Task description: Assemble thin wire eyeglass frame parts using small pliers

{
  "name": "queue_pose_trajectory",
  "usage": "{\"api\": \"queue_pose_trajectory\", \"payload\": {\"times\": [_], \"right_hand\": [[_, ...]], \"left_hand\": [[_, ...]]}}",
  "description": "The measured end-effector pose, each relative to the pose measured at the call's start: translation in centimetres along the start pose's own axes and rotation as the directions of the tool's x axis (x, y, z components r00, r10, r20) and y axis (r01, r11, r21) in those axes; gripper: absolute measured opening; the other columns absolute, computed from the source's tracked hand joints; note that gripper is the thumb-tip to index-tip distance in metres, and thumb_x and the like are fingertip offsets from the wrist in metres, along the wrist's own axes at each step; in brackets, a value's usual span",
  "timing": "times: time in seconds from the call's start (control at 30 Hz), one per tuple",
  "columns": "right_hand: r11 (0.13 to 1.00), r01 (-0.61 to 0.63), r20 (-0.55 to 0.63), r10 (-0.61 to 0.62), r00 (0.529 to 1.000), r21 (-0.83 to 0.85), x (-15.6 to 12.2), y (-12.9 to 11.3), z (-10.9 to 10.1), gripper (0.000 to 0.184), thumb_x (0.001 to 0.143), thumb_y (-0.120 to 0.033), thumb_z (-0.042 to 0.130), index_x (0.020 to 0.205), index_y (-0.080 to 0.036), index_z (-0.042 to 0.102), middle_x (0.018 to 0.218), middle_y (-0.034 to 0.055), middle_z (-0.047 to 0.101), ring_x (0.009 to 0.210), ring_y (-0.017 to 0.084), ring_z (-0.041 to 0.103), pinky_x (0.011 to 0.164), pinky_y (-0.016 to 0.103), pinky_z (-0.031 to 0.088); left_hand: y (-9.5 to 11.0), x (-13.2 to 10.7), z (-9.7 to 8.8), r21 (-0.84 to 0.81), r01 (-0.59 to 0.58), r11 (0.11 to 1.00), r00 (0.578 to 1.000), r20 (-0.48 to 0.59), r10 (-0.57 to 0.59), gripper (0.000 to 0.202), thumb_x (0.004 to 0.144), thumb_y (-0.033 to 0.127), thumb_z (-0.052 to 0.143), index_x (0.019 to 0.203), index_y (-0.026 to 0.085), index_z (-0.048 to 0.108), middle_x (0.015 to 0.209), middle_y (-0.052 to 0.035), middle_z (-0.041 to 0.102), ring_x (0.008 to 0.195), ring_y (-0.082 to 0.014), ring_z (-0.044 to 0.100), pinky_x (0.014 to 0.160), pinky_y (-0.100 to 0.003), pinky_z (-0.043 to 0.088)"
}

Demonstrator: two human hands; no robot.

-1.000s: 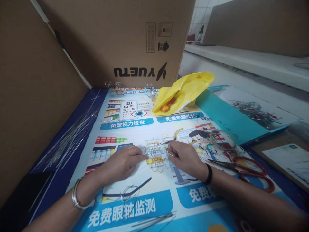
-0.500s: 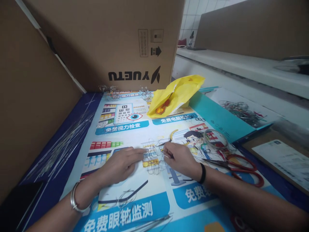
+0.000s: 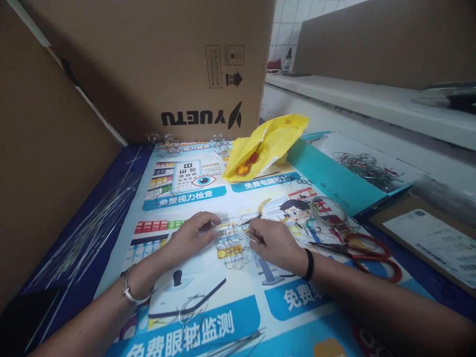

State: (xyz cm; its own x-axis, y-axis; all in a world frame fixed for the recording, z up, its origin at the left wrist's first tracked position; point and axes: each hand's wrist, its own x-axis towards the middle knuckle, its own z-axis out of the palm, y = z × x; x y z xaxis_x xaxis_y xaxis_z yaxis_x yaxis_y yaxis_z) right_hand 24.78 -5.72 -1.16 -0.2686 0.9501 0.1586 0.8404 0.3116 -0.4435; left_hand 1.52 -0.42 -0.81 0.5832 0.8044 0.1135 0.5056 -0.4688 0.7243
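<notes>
Between my hands lies a thin wire piece bent into several petal-like loops (image 3: 235, 259), on the printed poster. My right hand (image 3: 274, 244) is closed at its right side, fingers curled and pinching the wire. At the left side is my left hand (image 3: 194, 232), its thumb and fingers apart in a curve, with the tips close to the loops. Whether those tips touch the wire is hard to make out. Yellow-handled pliers (image 3: 265, 208) lie just beyond my right hand. Scissors with red handles (image 3: 372, 248) rest to the right, near my right wrist.
Coiled wire (image 3: 327, 212) lies by the scissors. A yellow paper packet (image 3: 269, 144) stands at the back, beside a teal box (image 3: 323, 173) holding tangled wire pieces. Straight wires (image 3: 92, 223) are spread at the left. Cardboard walls (image 3: 148, 64) close off the back and left.
My left thumb and fingers have spread apart, and the hand has lifted slightly. My right hand stays closed at the wire. The whole view has shifted a little.
</notes>
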Motion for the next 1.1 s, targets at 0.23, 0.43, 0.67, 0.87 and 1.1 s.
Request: {"api": "queue_pose_trajectory", "payload": {"times": [0.23, 0.43, 0.67, 0.87, 1.1], "right_hand": [[1.0, -0.013, 0.013, 0.013, 1.0, 0.016, 0.1, -0.1, -0.1, 0.004, 0.069, -0.015, 0.051, 0.067, -0.019, 0.05, 0.057, -0.0033, 0.05, 0.055, 0.01, 0.045, 0.052, 0.02, 0.025], [1.0, 0.002, 0.002, -0.002, 1.0, 0.023, 0.1, 0.0, -0.1, 0.004, 0.068, -0.015, 0.051, 0.068, -0.019, 0.048, 0.058, -0.0035, 0.049, 0.055, 0.01, 0.044, 0.053, 0.02, 0.024], [1.0, 0.006, -0.004, -0.006, 1.0, 0.014, 0.1, 0.0, 0.0, 0.004, 0.068, -0.016, 0.051, 0.068, -0.019, 0.048, 0.059, -0.0036, 0.05, 0.055, 0.009, 0.043, 0.052, 0.02, 0.023], [1.0, 0.006, 0.001, -0.006, 1.0, 0.006, 0.1, 0.1, 0.1, 0.003, 0.069, -0.016, 0.051, 0.069, -0.019, 0.049, 0.06, -0.0032, 0.052, 0.057, 0.01, 0.045, 0.053, 0.02, 0.023], [1.0, 0.014, 0.0, -0.014, 1.0, 0.008, 0.2, 0.2, 0.1, 0.004, 0.068, -0.016, 0.052, 0.069, -0.019, 0.05, 0.06, -0.0033, 0.052, 0.057, 0.01, 0.045, 0.053, 0.02, 0.024]], "left_hand": [[1.4, 1.3, 0.1, -0.092, -0.009, 0.996, 0.996, 0.093, 0.018, 0.021, 0.079, 0.027, 0.058, 0.099, 0.022, 0.057, 0.118, -0.0066, 0.055, 0.112, -0.0216, 0.05, 0.098, -0.041, 0.038], [1.2, 1.5, 0.5, -0.138, 0.023, 0.99, 0.996, 0.085, -0.012, 0.03, 0.077, 0.031, 0.061, 0.104, 0.021, 0.054, 0.119, -0.0074, 0.054, 0.11, -0.0215, 0.051, 0.097, -0.04, 0.042], [1.0, 1.3, 0.2, -0.161, 0.02, 0.987, 0.99, 0.139, 0.002, 0.034, 0.078, 0.03, 0.059, 0.111, 0.022, 0.052, 0.124, -0.0078, 0.051, 0.115, -0.0215, 0.049, 0.099, -0.04, 0.042], [0.4, 1.4, 0.7, -0.083, 0.006, 0.997, 0.994, 0.105, 0.003, 0.043, 0.075, 0.031, 0.062, 0.115, 0.022, 0.051, 0.124, -0.0083, 0.051, 0.115, -0.0239, 0.049, 0.099, -0.043, 0.041], [-0.2, 1.3, 1.0, -0.03, -0.04, 0.999, 0.995, 0.095, 0.042, 0.044, 0.076, 0.029, 0.062, 0.118, 0.024, 0.05, 0.126, -0.0073, 0.05, 0.117, -0.0233, 0.047, 0.1, -0.043, 0.038]]}}
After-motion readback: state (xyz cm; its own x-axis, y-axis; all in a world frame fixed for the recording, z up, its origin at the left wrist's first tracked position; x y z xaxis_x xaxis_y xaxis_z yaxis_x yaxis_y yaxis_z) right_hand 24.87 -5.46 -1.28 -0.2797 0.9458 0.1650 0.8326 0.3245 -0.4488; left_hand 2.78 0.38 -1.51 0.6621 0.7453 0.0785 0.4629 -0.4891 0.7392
